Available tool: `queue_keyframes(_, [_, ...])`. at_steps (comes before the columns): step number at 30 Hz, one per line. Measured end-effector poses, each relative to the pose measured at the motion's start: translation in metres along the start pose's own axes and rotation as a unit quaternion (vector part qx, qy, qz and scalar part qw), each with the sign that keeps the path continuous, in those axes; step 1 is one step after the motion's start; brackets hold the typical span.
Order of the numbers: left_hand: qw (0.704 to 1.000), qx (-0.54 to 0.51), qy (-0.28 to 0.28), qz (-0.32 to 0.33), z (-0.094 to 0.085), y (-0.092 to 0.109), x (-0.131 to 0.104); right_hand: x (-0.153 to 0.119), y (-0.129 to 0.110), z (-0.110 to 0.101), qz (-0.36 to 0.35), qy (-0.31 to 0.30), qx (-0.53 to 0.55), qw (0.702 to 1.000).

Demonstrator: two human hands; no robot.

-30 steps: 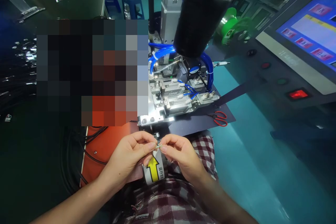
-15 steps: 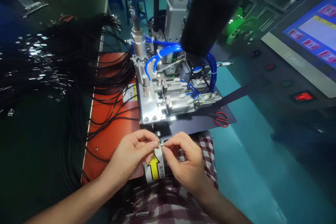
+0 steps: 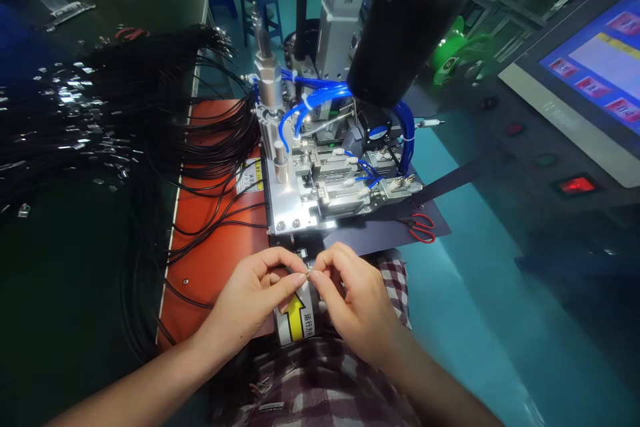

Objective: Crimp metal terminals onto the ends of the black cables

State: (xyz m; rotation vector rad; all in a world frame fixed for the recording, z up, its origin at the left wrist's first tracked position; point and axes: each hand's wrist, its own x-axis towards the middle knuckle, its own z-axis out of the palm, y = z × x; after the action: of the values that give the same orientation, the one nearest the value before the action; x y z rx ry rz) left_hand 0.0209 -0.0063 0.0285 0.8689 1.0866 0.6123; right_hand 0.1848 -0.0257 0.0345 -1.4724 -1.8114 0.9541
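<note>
My left hand (image 3: 260, 290) and my right hand (image 3: 353, 287) meet fingertip to fingertip in front of the machine (image 3: 345, 197). Each hand is closed in a pinch on a tiny metallic part (image 3: 309, 275), mostly covered by the fingertips, so its shape cannot be made out. Below the fingers is a white label with a yellow arrow (image 3: 296, 320). Just beyond the fingertips, a small metal piece (image 3: 303, 253) sits at the machine's front edge.
Black cables (image 3: 220, 147) cross the orange mat (image 3: 220, 260) on the left. Red-handled scissors (image 3: 423, 227) lie on the dark plate (image 3: 365, 237) to the right. A black cylinder (image 3: 400, 37) hangs above the machine, and a screen (image 3: 595, 60) stands at the right.
My right hand has shifted slightly up and its fingertips have drawn closer to the left ones, covering more of the tiny part. The view has moved a little.
</note>
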Motion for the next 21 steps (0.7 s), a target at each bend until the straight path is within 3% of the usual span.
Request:
queue_keyframes(11, [0.998, -0.010, 0.067, 0.014, 0.007, 0.004, -0.002, 0.001, 0.011, 0.007, 0.117, -0.045, 0.192, 0.973])
queue_keyframes(15, [0.997, -0.043, 0.068, -0.002, 0.006, 0.004, -0.002, -0.002, 0.015, 0.010, 0.112, -0.010, 0.227, 0.967])
queue_keyframes(21, [0.996, -0.061, 0.059, -0.012, 0.006, 0.005, -0.003, -0.005, 0.012, 0.015, 0.061, 0.037, 0.156, 0.985])
